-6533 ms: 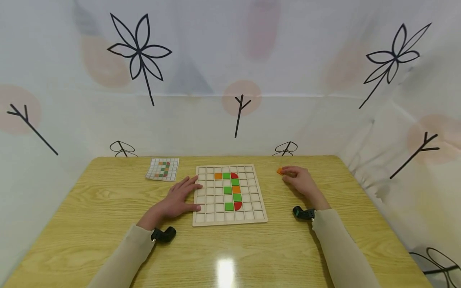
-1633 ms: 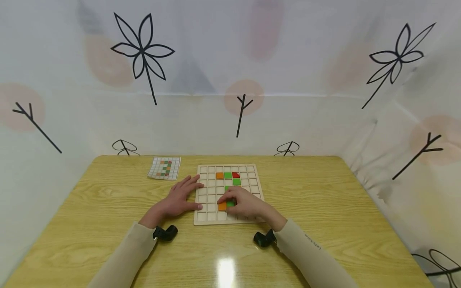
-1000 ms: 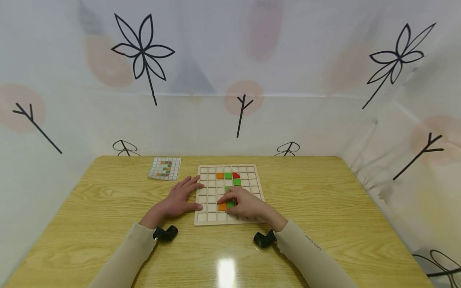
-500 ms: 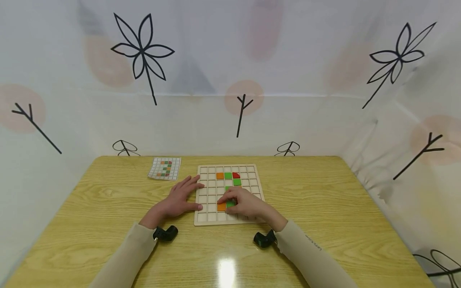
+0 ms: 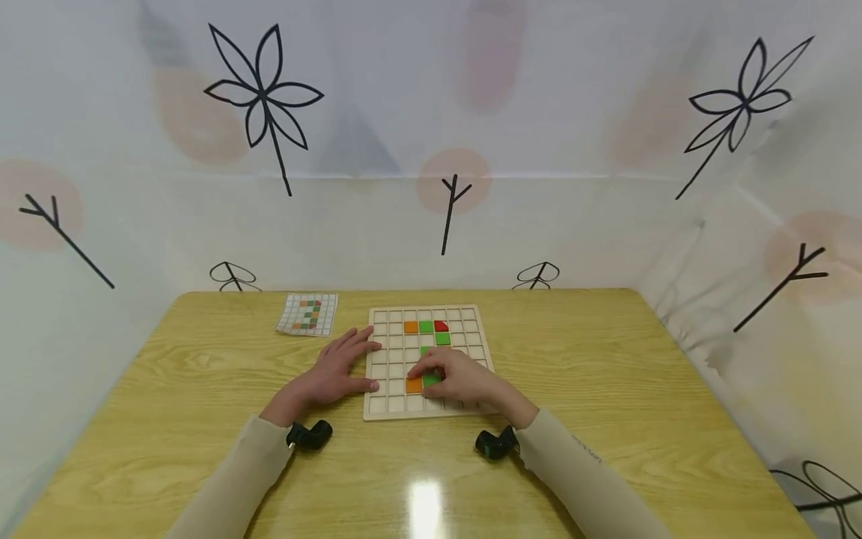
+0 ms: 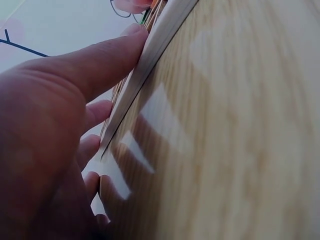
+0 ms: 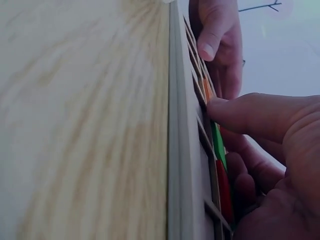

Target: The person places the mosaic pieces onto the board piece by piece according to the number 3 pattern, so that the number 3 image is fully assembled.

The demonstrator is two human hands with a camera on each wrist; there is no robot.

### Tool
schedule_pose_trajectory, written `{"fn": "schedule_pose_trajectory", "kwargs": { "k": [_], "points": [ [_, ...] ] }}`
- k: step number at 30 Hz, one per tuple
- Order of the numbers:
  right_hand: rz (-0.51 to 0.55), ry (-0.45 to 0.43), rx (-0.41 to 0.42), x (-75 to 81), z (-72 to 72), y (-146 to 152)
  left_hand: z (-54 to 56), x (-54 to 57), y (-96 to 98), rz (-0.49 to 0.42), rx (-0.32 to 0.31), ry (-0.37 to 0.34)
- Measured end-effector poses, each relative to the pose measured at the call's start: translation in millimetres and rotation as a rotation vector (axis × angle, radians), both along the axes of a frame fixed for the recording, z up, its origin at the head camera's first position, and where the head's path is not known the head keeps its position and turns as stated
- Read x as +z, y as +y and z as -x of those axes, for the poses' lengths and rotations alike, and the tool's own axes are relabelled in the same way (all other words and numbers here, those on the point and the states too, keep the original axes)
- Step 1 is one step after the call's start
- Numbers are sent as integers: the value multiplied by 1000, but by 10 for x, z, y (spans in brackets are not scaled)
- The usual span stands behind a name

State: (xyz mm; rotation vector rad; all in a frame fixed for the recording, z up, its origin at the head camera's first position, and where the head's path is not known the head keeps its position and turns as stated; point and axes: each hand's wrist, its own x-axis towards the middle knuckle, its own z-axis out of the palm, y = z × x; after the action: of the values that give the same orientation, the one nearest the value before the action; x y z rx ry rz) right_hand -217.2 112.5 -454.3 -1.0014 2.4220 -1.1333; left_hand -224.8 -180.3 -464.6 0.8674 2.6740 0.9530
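A wooden grid board [image 5: 431, 415] lies mid-table, with square green, orange and rounded red tiles in some cells. My right hand [image 5: 468, 380] is over its lower middle, thumb and index finger pinching an orange square tile [image 5: 414, 385] at its edges. Right beside that piece is a green tile [image 5: 431, 381]; the right wrist view shows a red tile [image 7: 223, 185] beyond it under the curled fingers. The hand hides several tiles in the head view. My left hand [image 5: 333, 374] rests with spread fingers on the board's left edge, its thumb [image 6: 132, 35] on the rim.
A paper card [image 5: 307, 314] printed with a coloured grid pattern lies at the table's back left. Behind the wooden table [image 5: 572, 337] hangs a white cloth [image 5: 377, 232] with plant drawings. Each wrist wears a small black camera [image 5: 311, 435].
My right hand has brought the orange tile from the table's right side to a lower cell of the board. Lately the tile has shifted slightly left. My left hand stays put.
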Motion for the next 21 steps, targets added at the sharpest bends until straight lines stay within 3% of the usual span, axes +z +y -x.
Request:
{"fn": "schedule_pose_trajectory", "kwargs": {
  "k": [5,10,16,21],
  "points": [
    [-21,6,-13,-10,14,19,6,-1,6,9,1,-2],
    [-20,-22,-53,2,29,50,19,-4,0,-38,13,-10],
    [32,2,-103,0,59,95,43,14,8,-105,113,-56],
    [78,40,-123,20,50,141,36,49,25,-228,200,-33]
  ]
}}
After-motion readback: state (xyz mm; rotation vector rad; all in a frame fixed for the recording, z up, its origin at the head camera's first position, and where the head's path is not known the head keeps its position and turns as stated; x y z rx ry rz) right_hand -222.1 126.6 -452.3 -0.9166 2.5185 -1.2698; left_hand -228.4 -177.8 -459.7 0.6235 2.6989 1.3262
